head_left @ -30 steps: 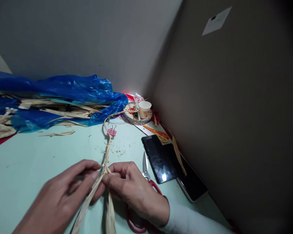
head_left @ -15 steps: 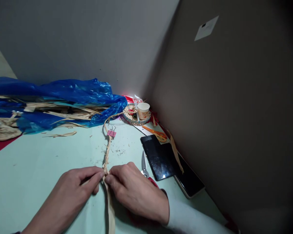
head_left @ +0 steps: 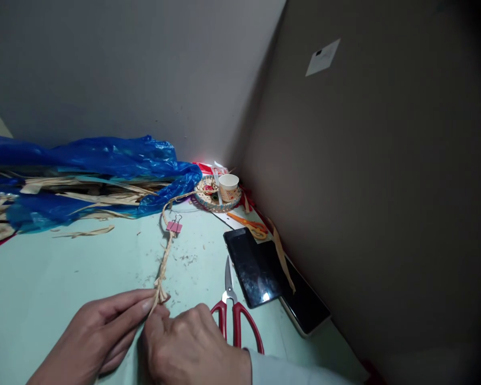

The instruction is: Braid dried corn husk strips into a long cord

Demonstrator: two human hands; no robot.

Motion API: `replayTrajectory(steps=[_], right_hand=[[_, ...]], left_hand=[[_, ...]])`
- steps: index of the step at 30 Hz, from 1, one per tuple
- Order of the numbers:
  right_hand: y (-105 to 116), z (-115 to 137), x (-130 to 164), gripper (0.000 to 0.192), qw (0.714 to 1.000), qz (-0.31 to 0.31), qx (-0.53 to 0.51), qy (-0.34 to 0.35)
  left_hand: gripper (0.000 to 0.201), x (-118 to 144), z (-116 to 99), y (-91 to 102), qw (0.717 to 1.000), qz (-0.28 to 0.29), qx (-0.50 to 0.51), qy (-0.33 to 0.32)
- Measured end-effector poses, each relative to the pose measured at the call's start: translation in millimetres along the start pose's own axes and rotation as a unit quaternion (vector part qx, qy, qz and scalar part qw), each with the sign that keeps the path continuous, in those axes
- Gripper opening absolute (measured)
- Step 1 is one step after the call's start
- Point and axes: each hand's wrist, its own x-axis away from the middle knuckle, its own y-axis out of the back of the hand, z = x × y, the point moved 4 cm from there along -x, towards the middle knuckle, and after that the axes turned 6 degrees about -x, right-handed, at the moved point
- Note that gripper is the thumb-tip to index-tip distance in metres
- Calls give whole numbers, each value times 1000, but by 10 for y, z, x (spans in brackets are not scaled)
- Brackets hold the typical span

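A pale braided straw cord [head_left: 165, 262] runs from the woven tray toward me across the table. A pink binder clip [head_left: 174, 226] grips it partway along. My left hand [head_left: 104, 329] pinches the cord's near end between thumb and forefinger. Just below, my right hand [head_left: 192, 345] is closed with its fingers curled round the loose strand under the braid; the strand is mostly hidden by the hand. Red-handled scissors [head_left: 230, 297] lie just beyond my right hand, blades pointing away.
Blue plastic bag [head_left: 104, 152] with straw strips [head_left: 100, 198] lies along the wall. Toward the corner stand a woven tray [head_left: 212, 208] and paper cup [head_left: 229, 188]. Orange scissors [head_left: 252, 227], a black tablet [head_left: 252, 270] and another dark device [head_left: 308, 305] line the right side.
My right hand has moved down and left, uncovering the red scissor handles. My left hand keeps its pinch slightly lower. The view has shifted a little right.
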Motion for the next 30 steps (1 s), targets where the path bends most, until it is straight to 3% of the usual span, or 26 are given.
replayTrajectory(steps=[2, 4, 6, 9, 10, 12, 16, 18, 19, 21, 25, 28, 30], right_hand=[[7, -5, 11, 29, 1000, 7, -3, 18], [100, -50, 31, 22, 999, -1, -39, -10], [262, -131, 44, 24, 991, -40, -109, -69], [487, -258, 8, 26, 956, -129, -238, -110], [508, -306, -24, 22, 940, -137, -287, -122], [431, -377, -109, 17, 897, -79, -414, -136], [139, -343, -209, 9, 744, 106, -651, -112], [63, -331, -201, 7, 701, 137, -687, -130], [45, -330, -189, 8, 695, 144, -690, -141], [47, -332, -169, 8, 708, 144, -676, -146], [96, -349, -162, 18, 775, 107, -613, -110], [105, -384, -164, 26, 820, 46, -555, -132], [110, -386, -159, 28, 842, 18, -519, -147]], left_hand=[[32, 55, -7, -33, 999, 3, 41, 23], [34, 107, -61, -49, 999, -3, 50, 14], [36, 150, -124, -50, 999, -9, 53, 10], [37, 187, -201, -33, 998, -8, 61, 7], [37, 189, -216, -22, 998, -8, 58, 5], [36, 177, -224, -9, 999, 4, 41, -2], [42, 111, -151, -21, 998, 70, 9, -3], [46, 84, -111, -30, 995, 100, 3, -9], [45, 77, -105, -31, 994, 108, -3, -22], [42, 85, -122, -35, 991, 111, -27, -67], [39, 161, -180, -51, 984, 76, -71, -143], [38, 191, -162, -51, 984, 41, -94, -146], [40, 180, -121, -52, 982, 54, -119, -135]])
